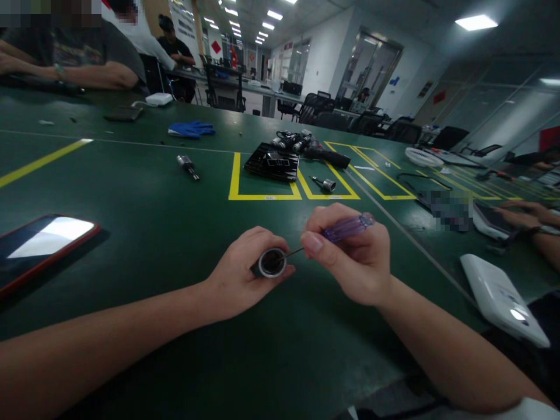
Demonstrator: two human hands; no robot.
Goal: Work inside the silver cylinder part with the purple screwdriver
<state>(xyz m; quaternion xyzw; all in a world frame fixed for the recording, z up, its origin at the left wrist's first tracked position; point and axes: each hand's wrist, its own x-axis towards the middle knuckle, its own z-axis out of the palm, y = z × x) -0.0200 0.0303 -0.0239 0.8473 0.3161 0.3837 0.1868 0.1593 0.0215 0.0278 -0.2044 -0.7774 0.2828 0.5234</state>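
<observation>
My left hand point(242, 274) is closed round a small black cylindrical part with a silver rim point(272, 262), its open end facing me. My right hand point(350, 256) pinches a small screwdriver with a clear purple handle point(349, 226). Its thin metal shaft points left, and the tip sits inside the part's opening. Both hands hover just above the green table point(153, 198) near its front edge.
A phone in a red case point(41, 245) lies at the left. Farther back sit a black tray point(272, 162), similar cylindrical parts point(291, 141), a loose part point(187, 165), a socket point(326, 184) and a blue glove point(191, 129). A white device point(501, 297) lies right. Other people's arms rest at both edges.
</observation>
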